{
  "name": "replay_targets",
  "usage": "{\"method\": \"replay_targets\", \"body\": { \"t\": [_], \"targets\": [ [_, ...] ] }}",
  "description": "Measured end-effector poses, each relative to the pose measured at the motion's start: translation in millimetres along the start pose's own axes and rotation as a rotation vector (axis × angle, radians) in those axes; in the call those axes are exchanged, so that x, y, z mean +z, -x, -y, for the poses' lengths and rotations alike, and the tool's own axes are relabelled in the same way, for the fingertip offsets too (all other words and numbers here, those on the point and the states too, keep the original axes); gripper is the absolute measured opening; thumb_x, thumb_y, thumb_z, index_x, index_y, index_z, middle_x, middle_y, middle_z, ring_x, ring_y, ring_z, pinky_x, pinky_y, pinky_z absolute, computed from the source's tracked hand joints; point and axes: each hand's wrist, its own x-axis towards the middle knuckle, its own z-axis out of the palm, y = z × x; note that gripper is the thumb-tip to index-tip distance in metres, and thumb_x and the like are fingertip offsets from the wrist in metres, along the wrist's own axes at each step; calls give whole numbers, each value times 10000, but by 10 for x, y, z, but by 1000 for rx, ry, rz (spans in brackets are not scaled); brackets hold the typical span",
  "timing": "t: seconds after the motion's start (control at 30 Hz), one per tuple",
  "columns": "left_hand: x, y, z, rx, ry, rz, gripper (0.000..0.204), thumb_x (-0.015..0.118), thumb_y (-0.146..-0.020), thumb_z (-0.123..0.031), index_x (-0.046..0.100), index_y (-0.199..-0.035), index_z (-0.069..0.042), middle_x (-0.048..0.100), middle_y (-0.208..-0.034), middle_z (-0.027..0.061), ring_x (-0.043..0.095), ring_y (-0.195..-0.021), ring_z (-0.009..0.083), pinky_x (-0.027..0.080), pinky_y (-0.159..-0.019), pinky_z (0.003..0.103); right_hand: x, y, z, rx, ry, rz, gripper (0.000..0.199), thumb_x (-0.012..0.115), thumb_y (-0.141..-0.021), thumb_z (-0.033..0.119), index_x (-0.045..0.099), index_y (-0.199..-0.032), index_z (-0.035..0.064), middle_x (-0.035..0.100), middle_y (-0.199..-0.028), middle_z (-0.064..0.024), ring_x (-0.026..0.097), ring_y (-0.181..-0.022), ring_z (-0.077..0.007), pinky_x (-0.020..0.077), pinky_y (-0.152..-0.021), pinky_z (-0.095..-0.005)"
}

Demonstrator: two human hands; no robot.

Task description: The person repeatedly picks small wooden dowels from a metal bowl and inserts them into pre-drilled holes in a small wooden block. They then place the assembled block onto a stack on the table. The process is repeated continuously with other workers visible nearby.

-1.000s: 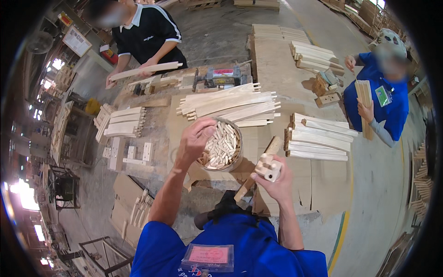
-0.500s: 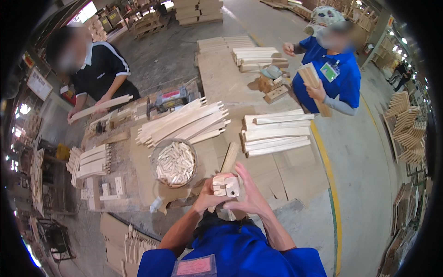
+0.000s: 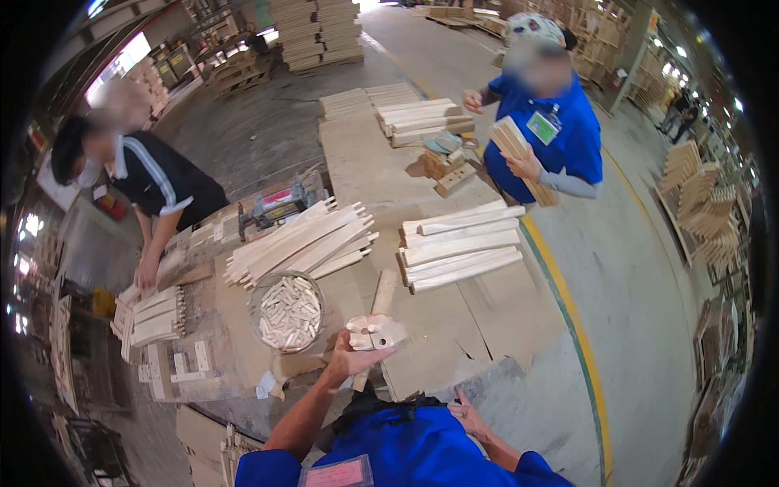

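Left hand (image 3: 350, 359) is gripping a wood block (image 3: 375, 333) at lower centre, right of the dowel bowl (image 3: 286, 312). Right hand (image 3: 469, 414) is hanging open, holding nothing, near the bottom.

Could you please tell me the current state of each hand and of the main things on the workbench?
left hand: shut on the small wooden block, raised above the bench.
right hand: empty, low beside the body.
round bowl: upright, full of wooden dowels.
long wooden slats: lying loosely fanned.
shaped wooden pieces: neatly stacked.
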Motion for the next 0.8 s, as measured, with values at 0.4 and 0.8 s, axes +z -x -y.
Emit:
{"method": "replay_targets", "body": {
  "t": [0.4,0.8],
  "targets": [
    [342,-175,-297,107,24,41,458,844,-739,-24,644,-1149,12,705,-1043,58,672,-918,130,565,-806,300,-48,66,-31,-73,542,70,632,535,-892,188,402,-1491,37,392,-1551,-175,601,-1133,-361,541,-894,-477],
    [354,-317,17,82,80,-59,632,813,-788,-14,514,-1343,24,636,-1250,143,622,-1120,221,498,-1001,350,171,212,106,0,794,105,418,560,-887,257,645,-1269,112,317,-1616,-50,558,-1193,-340,609,-755,-487]
  ]
}}
